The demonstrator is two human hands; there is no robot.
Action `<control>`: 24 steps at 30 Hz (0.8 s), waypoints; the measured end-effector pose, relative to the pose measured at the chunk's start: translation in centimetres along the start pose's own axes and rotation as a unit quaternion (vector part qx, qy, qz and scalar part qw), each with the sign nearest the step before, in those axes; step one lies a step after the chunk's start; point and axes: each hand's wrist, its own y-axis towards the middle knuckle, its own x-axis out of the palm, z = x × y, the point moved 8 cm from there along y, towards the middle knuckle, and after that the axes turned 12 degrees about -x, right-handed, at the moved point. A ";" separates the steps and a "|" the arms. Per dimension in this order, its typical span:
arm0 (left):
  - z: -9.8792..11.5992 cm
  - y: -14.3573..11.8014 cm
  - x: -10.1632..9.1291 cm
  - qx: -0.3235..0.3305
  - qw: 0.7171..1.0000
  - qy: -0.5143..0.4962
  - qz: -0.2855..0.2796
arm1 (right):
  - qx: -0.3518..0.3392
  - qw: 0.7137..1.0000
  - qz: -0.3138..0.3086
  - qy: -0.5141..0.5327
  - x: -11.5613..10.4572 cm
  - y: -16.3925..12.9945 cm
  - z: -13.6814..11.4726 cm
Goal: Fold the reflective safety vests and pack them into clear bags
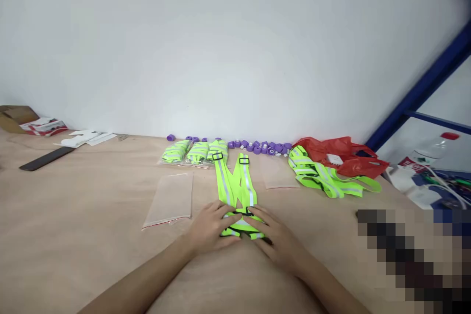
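Both hands, left hand (211,225) and right hand (274,235), pressed flat on the reflective strap vest (237,191) mid-bench, folding its near end. Next fold probably needed straps aligned, empty zip bag (170,198) just beside.

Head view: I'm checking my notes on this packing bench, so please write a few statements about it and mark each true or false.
1. Both hands, left hand and right hand, rest on the near end of the vest. True.
2. The vest is orange. False: it is neon yellow-green with silver stripes.
3. An empty clear bag lies left of the vest. True.
4. The purple caps are stacked by the near edge. False: they line the wall at the back.
5. A red bag lies behind the loose straps on the right. True.
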 end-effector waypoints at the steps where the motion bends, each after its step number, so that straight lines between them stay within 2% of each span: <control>1: 0.0 0.0 0.0 -0.001 1.000 0.001 -0.005 | 0.000 1.000 0.000 0.000 0.2 -0.1 0.2; 4: -0.1 -0.3 -0.1 0.001 1.000 -0.009 -0.030 | 0.000 1.000 0.004 0.002 0.5 -0.4 0.5; 8: -0.3 -0.7 -0.7 0.019 0.995 -0.059 -0.080 | -0.006 1.000 0.012 0.020 -0.2 -0.5 0.0; 12: -1.3 -0.6 -1.5 0.020 0.991 -0.110 -0.077 | -0.004 0.999 0.002 0.038 -0.9 -0.3 -0.3; 16: -2.0 -0.5 -1.4 0.035 0.986 -0.143 -0.072 | 0.021 0.999 -0.001 0.046 -1.1 -0.3 -0.1; 20: -2.3 -0.5 -0.9 0.049 0.991 -0.105 -0.074 | 0.021 0.999 0.002 0.045 -1.0 -0.2 -0.2; 24: -2.3 -0.7 -0.6 0.012 0.996 -0.045 -0.079 | 0.005 0.999 0.019 0.033 -0.9 -0.3 -0.2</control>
